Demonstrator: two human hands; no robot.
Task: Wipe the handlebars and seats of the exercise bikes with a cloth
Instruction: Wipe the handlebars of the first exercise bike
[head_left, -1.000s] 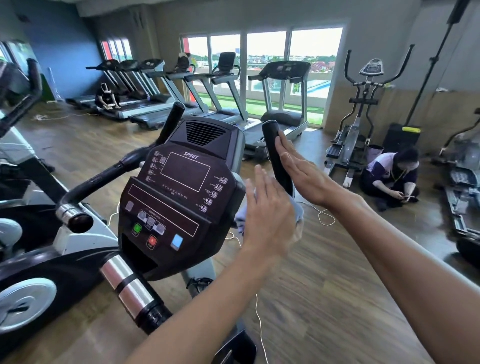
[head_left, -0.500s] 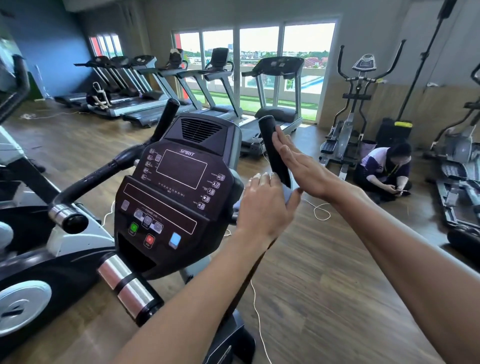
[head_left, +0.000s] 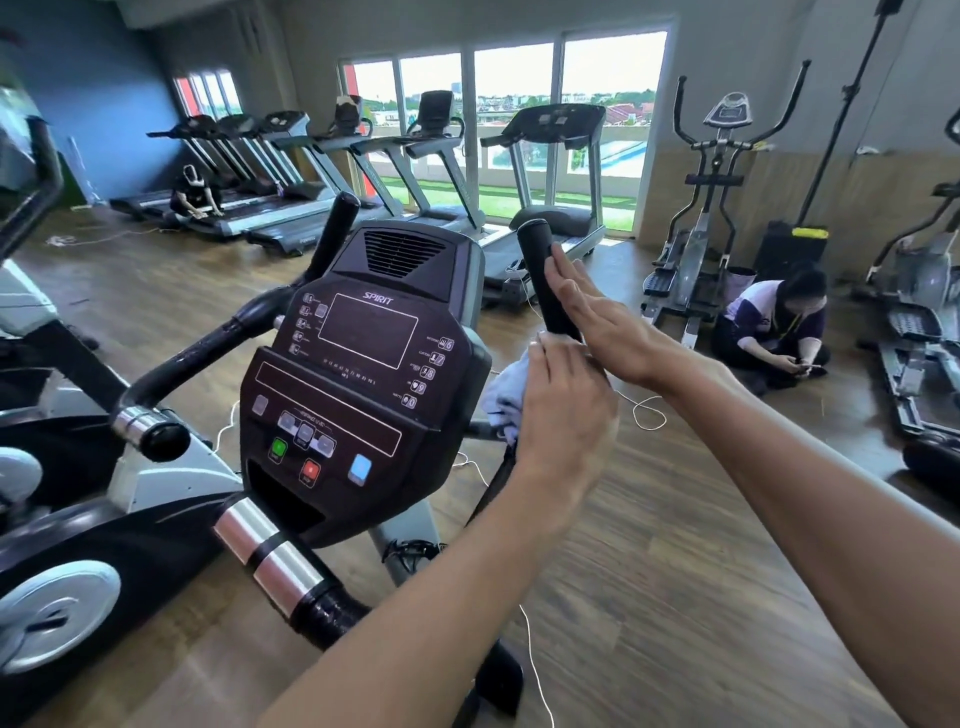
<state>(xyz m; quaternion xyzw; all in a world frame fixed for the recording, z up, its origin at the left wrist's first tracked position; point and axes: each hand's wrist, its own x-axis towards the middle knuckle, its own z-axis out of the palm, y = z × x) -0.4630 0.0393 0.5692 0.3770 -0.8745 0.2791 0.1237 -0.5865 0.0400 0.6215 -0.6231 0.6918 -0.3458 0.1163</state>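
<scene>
Left hand (head_left: 563, 405) grips cloth (head_left: 506, 397) on handlebar (head_left: 545, 280); right hand (head_left: 597, 317) flat against it.

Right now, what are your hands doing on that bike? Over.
Left hand holds cloth round right handlebar. Right hand open, flat against the bar. Console close beside; nothing blocking. Over.

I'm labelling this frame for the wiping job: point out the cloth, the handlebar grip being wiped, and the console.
cloth (head_left: 503, 395), head view, on the bunched blue fabric showing left of the left hand.
grip (head_left: 541, 270), head view, on the upper black foam.
console (head_left: 363, 364), head view, below the screen.
</scene>
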